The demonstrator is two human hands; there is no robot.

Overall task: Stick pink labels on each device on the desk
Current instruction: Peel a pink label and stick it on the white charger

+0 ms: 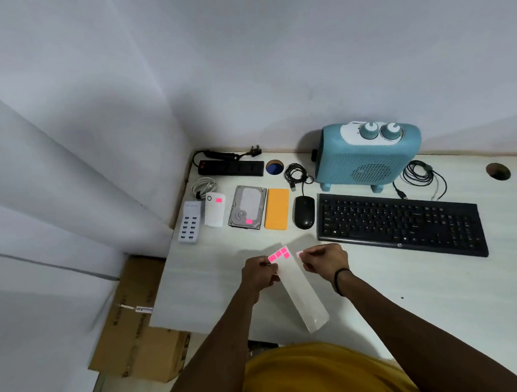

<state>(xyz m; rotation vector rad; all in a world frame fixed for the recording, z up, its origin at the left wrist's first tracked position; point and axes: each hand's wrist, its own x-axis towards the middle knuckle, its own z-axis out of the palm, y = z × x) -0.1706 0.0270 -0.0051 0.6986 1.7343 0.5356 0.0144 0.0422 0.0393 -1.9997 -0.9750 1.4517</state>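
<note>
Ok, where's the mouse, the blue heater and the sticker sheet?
mouse (pixel 304 213), head view, middle of its black back.
blue heater (pixel 366 157), head view, front grille.
sticker sheet (pixel 298 292), head view, bare white backing below the pink labels.

Pink labels on sheet; two devices labelled.

Both hands pinching, close together

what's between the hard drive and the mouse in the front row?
An orange flat pad lies flat between the hard drive and the black mouse, close beside the drive. It carries no visible pink label. The head view shows this.
</note>
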